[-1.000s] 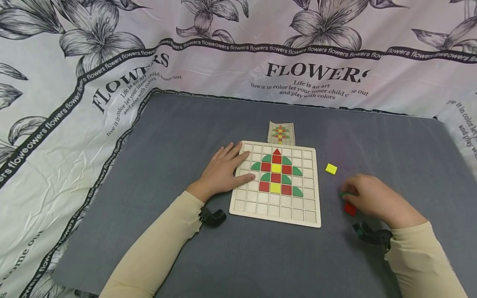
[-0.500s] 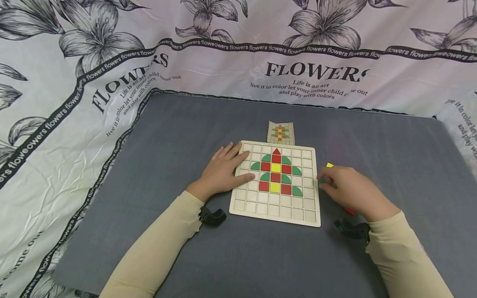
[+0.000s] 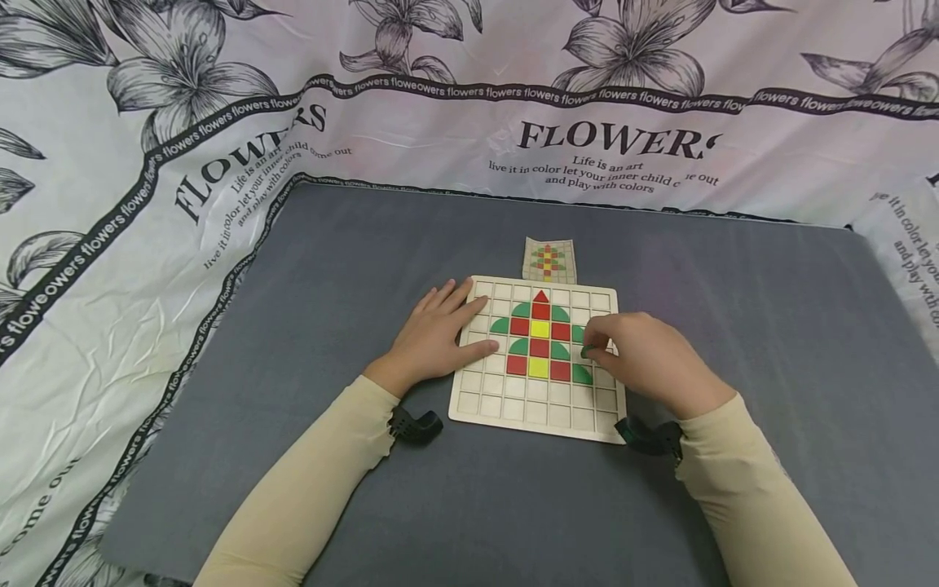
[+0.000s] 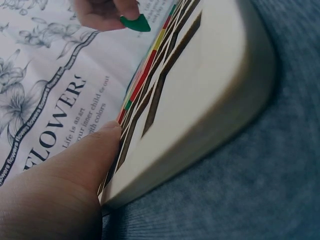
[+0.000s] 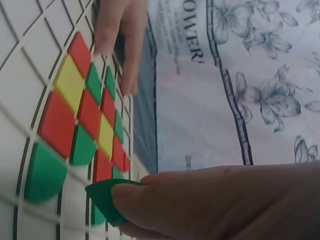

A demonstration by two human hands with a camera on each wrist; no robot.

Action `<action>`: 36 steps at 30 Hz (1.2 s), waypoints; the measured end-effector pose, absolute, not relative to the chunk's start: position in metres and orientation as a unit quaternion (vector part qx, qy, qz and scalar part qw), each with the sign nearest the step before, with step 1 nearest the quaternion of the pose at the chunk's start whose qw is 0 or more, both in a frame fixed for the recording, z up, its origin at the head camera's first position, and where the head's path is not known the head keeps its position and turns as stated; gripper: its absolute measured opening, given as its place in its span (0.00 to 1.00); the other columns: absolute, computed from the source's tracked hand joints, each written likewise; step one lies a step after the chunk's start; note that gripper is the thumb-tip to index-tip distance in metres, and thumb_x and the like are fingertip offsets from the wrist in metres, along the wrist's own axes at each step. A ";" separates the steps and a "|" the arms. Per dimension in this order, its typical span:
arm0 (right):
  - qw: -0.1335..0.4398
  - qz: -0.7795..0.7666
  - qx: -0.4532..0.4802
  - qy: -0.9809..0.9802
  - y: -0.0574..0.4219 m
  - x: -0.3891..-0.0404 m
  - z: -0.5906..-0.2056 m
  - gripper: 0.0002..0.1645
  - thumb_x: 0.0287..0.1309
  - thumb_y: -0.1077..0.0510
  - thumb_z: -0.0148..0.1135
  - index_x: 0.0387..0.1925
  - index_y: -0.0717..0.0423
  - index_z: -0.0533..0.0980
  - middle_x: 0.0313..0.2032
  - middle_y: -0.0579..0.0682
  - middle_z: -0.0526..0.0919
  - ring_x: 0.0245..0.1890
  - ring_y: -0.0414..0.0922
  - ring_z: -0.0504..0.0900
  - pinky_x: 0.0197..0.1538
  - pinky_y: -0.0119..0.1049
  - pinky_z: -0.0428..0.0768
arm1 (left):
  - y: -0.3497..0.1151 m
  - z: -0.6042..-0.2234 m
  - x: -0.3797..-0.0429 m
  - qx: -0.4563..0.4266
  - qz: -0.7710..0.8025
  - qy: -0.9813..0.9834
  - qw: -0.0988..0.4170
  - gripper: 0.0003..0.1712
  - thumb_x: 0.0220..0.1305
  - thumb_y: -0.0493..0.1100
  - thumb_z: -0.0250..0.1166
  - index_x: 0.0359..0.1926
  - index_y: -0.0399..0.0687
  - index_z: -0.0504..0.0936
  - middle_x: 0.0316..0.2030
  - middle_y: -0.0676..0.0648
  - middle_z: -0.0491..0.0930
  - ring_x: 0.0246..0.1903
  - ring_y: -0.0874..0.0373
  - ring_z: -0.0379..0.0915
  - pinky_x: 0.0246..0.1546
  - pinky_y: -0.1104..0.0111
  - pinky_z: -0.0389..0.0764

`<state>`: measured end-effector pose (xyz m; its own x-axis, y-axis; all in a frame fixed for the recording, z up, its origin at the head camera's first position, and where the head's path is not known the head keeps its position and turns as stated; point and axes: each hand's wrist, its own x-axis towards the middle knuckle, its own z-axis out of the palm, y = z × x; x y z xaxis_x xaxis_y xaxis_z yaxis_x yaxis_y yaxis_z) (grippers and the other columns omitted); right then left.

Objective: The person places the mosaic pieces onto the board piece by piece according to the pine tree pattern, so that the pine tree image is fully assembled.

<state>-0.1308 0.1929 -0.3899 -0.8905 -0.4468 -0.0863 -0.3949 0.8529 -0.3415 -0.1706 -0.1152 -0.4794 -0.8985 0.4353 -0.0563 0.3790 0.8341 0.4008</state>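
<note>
A cream grid board [image 3: 506, 408] lies on the table, with red squares, yellow squares and green quarter-circles set in a tree shape under a red triangle [image 3: 541, 297]. My left hand [image 3: 436, 334] rests on the board's left edge, fingers spread and thumb over the grid. My right hand [image 3: 653, 359] pinches a green quarter-circle tile [image 5: 104, 197] between thumb and fingers, above the right part of the board. In the left wrist view this green tile [image 4: 136, 23] shows above the board's surface. The right hand covers part of the board's right edge in the head view.
A small pattern card [image 3: 549, 261] with a similar tree lies against the board's far edge. The grey table [image 3: 367, 244] stretches around the board, and a white flower-print cloth [image 3: 440, 139] hangs behind and to the left.
My right hand has carried the green tile left from beside the loose red tile to over the board. The loose yellow and red tiles are now hidden. The left hand stays put.
</note>
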 end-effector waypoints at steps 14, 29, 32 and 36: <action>0.057 -0.197 -0.249 0.946 0.156 -0.139 -0.392 0.02 0.63 0.60 0.73 0.36 0.54 0.89 0.31 0.44 0.89 0.31 0.41 0.82 0.33 0.40 0.82 | -0.116 -0.480 -0.171 0.218 0.193 0.954 0.070 0.51 0.69 0.79 0.54 0.84 0.62 0.58 0.85 0.51 0.43 0.84 0.51 0.32 0.83 0.54 0.33; 0.071 -0.242 -0.291 0.923 0.122 -0.146 -0.402 0.09 0.64 0.64 0.67 0.29 0.49 0.85 0.29 0.40 0.85 0.24 0.38 0.75 0.30 0.36 0.77 | -0.117 -0.479 -0.170 0.231 0.196 0.951 0.064 0.46 0.74 0.76 0.50 0.83 0.61 0.59 0.85 0.50 0.43 0.84 0.50 0.34 0.83 0.52 0.35; 0.077 -0.240 -0.292 0.923 0.117 -0.146 -0.404 0.08 0.64 0.64 0.68 0.30 0.49 0.84 0.28 0.40 0.84 0.25 0.38 0.76 0.32 0.36 0.78 | -0.118 -0.479 -0.170 0.234 0.197 0.950 0.059 0.44 0.76 0.74 0.49 0.83 0.60 0.60 0.85 0.50 0.44 0.84 0.49 0.34 0.83 0.52 0.35; 0.079 -0.242 -0.301 0.919 0.109 -0.145 -0.409 0.07 0.65 0.63 0.68 0.31 0.49 0.85 0.30 0.40 0.85 0.28 0.37 0.78 0.34 0.36 0.80 | -0.119 -0.479 -0.169 0.235 0.197 0.950 0.056 0.44 0.76 0.74 0.49 0.83 0.60 0.60 0.85 0.49 0.44 0.84 0.48 0.35 0.83 0.51 0.36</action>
